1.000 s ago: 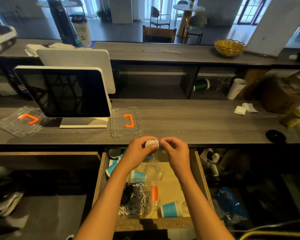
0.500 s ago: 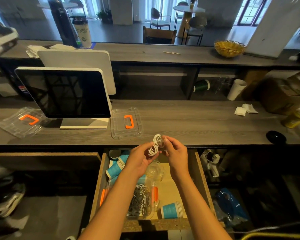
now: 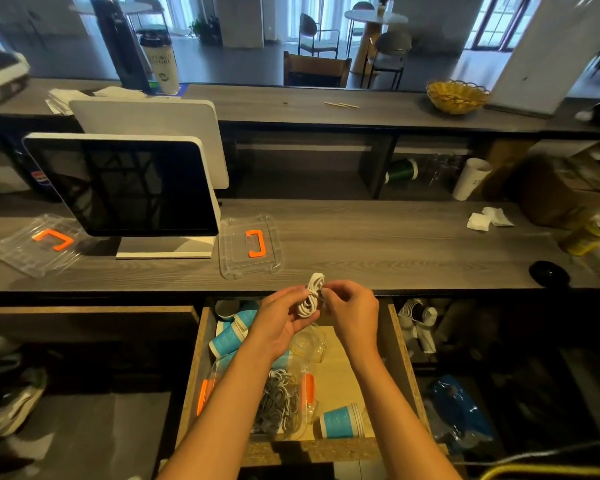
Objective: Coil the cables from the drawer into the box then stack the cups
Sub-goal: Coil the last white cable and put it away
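**A half-tied cable bundle held over the open drawer**

The fingertips of the right hand (image 3: 352,308) are pinched together on the free end of the white cable (image 3: 311,295), just right of the bundle, in the middle of the frame. The left hand (image 3: 280,318) has its thumb and fingers curled round the bundle's waist, so the loops stand upright between the 2 hands.

From here the wrap looks the weak point: if the right pinch slips before the end is tucked, I would expect the loops to spring loose and need winding again. A loose bundle could also drop into the drawer (image 3: 400,344) directly below and tangle with the cables already lying in the clear box (image 3: 291,400), low in the frame. The box sits under the left forearm, so a careless lowering might nudge it or the blue cups (image 3: 340,422) lying on their sides beside it; more blue cups lie at the drawer's upper left.

Beyond the hands runs a grey wood-grain counter (image 3: 378,244). On it a clear lid with an orange handle (image 3: 252,245) lies just above the hands, a dark screen (image 3: 125,183) stands to the left and a second lid lies at the far left. A higher shelf carries a woven basket (image 3: 456,97) at upper right, with café tables and chairs behind
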The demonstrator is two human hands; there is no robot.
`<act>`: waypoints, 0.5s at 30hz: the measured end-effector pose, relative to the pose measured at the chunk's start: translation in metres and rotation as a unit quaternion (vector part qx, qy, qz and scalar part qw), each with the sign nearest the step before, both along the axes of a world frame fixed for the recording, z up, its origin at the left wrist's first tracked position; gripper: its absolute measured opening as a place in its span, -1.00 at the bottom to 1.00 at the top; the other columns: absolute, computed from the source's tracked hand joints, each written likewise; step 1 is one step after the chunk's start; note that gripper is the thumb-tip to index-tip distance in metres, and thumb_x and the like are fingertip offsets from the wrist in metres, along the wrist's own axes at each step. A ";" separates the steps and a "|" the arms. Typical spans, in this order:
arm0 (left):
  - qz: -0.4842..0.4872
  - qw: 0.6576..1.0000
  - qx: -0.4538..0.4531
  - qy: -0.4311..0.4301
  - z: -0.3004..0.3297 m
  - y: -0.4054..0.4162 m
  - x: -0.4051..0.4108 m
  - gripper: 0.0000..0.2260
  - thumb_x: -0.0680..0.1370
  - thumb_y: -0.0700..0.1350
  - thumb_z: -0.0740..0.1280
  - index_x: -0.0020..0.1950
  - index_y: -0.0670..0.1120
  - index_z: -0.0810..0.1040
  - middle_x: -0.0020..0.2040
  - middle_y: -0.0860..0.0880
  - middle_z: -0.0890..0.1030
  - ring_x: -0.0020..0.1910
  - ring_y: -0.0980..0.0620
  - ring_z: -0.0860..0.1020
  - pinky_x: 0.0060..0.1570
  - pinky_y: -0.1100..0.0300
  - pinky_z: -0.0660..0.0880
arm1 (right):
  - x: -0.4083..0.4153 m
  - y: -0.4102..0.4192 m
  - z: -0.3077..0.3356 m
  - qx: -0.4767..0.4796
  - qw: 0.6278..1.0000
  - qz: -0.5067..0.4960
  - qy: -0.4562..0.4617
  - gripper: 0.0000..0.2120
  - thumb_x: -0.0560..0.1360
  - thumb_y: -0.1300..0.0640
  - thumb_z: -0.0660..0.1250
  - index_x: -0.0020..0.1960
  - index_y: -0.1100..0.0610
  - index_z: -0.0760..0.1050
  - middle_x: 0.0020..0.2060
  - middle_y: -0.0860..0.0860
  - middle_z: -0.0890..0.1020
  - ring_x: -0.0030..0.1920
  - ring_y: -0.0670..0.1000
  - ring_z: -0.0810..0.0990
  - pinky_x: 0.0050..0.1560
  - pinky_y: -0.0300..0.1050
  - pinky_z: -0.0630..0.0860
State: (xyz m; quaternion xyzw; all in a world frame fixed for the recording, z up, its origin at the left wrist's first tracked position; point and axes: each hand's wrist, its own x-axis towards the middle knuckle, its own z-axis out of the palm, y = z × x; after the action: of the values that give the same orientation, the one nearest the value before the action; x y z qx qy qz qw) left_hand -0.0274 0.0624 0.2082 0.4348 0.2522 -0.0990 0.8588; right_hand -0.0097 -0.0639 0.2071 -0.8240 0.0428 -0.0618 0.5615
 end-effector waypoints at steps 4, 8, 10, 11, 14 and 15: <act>-0.028 0.998 0.056 -0.009 -0.001 0.000 0.000 -0.91 0.56 -0.29 0.35 0.04 -0.21 0.62 -0.10 -0.17 0.67 -0.10 -0.04 0.65 -0.19 0.13 0.64 | 0.000 0.000 -0.004 0.032 0.999 0.015 0.021 -0.89 0.47 0.23 0.42 -0.08 0.09 0.72 -0.27 -0.11 0.70 -0.22 -0.15 0.67 -0.14 -0.22 0.59; -0.034 0.998 0.056 -0.010 -0.002 0.003 0.000 -0.91 0.56 -0.31 0.34 0.04 -0.23 0.61 -0.17 -0.16 0.68 -0.15 -0.03 0.66 -0.18 0.12 0.65 | 0.000 -0.001 -0.007 0.113 0.992 0.019 0.050 -0.83 0.46 0.28 0.41 -0.10 0.05 0.71 -0.22 0.00 0.73 -0.16 0.00 0.70 -0.09 -0.04 0.64; -0.045 0.997 0.052 -0.015 -0.002 0.004 0.000 -0.88 0.56 -0.32 0.33 0.08 -0.27 0.60 -0.17 -0.18 0.68 -0.16 -0.03 0.67 -0.19 0.11 0.66 | -0.001 -0.001 -0.007 0.158 0.986 0.004 0.054 -0.84 0.44 0.33 0.44 -0.13 0.09 0.68 -0.27 0.02 0.71 -0.24 -0.03 0.69 -0.19 -0.12 0.60; -0.051 0.997 0.048 -0.017 -0.003 0.005 -0.001 -0.86 0.56 -0.32 0.32 0.10 -0.29 0.59 -0.16 -0.19 0.68 -0.16 -0.04 0.68 -0.19 0.10 0.66 | -0.002 -0.001 -0.006 0.184 0.981 -0.006 0.058 -0.84 0.43 0.35 0.45 -0.12 0.11 0.65 -0.28 0.04 0.70 -0.27 -0.03 0.68 -0.22 -0.16 0.57; -0.066 0.997 0.026 -0.020 -0.003 0.010 -0.003 -0.85 0.57 -0.34 0.30 0.11 -0.30 0.58 -0.17 -0.22 0.69 -0.16 -0.06 0.69 -0.20 0.09 0.66 | -0.002 -0.003 -0.010 0.266 0.960 0.017 0.090 -0.77 0.44 0.37 0.45 0.05 0.16 0.59 -0.21 0.10 0.66 -0.23 0.01 0.66 -0.20 -0.19 0.57; -0.071 0.997 0.020 -0.017 -0.004 0.012 -0.003 -0.85 0.57 -0.34 0.30 0.11 -0.30 0.58 -0.17 -0.22 0.69 -0.16 -0.06 0.68 -0.20 0.10 0.66 | -0.002 -0.004 -0.011 0.282 0.953 0.035 0.108 -0.75 0.46 0.36 0.43 0.11 0.19 0.59 -0.17 0.12 0.67 -0.19 0.02 0.67 -0.16 -0.18 0.58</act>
State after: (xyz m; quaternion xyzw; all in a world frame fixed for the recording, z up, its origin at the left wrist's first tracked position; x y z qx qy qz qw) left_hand -0.0305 0.0746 0.2039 0.4699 0.2080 -0.1471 0.8452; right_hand -0.0115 -0.0681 0.1960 -0.6345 0.0897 0.0618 0.7652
